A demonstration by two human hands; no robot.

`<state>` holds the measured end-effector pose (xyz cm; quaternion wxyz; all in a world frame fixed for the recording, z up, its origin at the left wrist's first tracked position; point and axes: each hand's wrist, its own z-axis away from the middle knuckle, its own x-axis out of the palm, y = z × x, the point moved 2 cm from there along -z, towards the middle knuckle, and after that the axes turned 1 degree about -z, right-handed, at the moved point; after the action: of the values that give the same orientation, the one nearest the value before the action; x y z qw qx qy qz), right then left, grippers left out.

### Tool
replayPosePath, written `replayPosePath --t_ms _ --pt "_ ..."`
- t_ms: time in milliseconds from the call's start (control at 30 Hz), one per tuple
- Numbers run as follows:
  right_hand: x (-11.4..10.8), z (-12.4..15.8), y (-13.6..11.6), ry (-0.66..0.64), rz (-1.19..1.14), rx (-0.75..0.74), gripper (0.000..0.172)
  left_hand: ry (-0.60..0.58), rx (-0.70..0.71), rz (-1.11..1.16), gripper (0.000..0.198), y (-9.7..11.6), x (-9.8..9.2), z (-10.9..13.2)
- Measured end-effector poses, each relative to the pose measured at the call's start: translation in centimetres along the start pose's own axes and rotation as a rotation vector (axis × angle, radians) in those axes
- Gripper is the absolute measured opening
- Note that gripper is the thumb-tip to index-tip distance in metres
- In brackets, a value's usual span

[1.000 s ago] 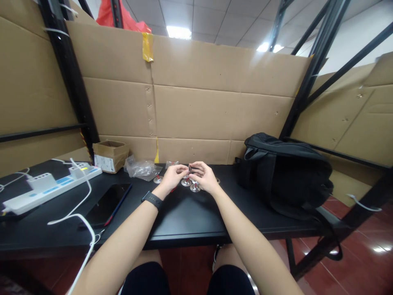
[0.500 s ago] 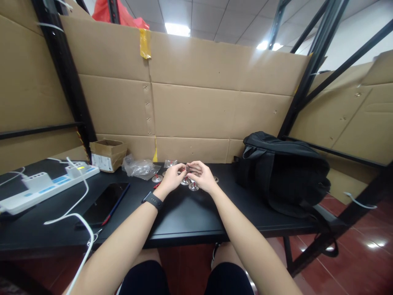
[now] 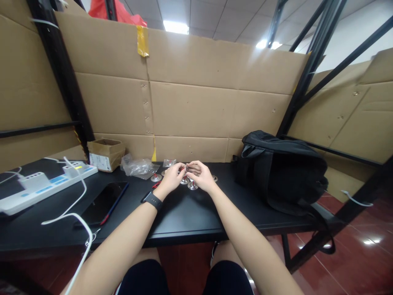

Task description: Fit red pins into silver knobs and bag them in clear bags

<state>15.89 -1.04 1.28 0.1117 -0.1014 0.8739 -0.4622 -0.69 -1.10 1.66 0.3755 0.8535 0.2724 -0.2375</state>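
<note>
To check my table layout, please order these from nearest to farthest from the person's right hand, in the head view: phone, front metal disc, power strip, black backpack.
From the right hand:
1. Front metal disc, just below it
2. Black backpack, on the right
3. Phone, on the left
4. Power strip, far left

Cardboard panels (image 3: 190, 108) rose before me behind the black tabletop (image 3: 190, 221), between dark metal posts (image 3: 57, 69); bright lights (image 3: 176, 27) shone from the gridded ceiling (image 3: 205, 16), and red floor tiles (image 3: 365, 224) gleamed below.
</note>
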Motion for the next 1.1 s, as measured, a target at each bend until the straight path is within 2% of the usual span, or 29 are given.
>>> replayPosePath --t_ms 233,367,500,700,867,1100 --pt "0.1 0.1 0.1 0.014 -0.033 0.019 0.044 0.019 0.001 -0.027 0.021 0.3 -0.1 0.1" --pt "0.1 0.0 0.2 0.029 -0.052 0.030 0.043 -0.001 -0.055 0.067 0.023 0.1 0.1 0.1" --pt "-0.2 -0.2 0.2 0.056 -0.044 0.048 0.034 -0.003 -0.082 0.192 0.021 -0.3 0.7 0.0" --pt "-1.0 -0.3 -0.2 0.069 0.152 -0.019 0.027 -0.039 -0.070 0.417 0.025 -0.4 1.2 -0.3" --pt "-1.2 -0.1 -0.7 0.071 0.353 -0.046 0.021 -0.087 -0.085 0.448 0.025 -0.6 0.9 -0.4" --pt "-1.0 -0.2 -0.8 0.073 0.376 -0.078 0.014 -0.160 -0.062 0.435 0.030 -1.3 1.1 -0.3"
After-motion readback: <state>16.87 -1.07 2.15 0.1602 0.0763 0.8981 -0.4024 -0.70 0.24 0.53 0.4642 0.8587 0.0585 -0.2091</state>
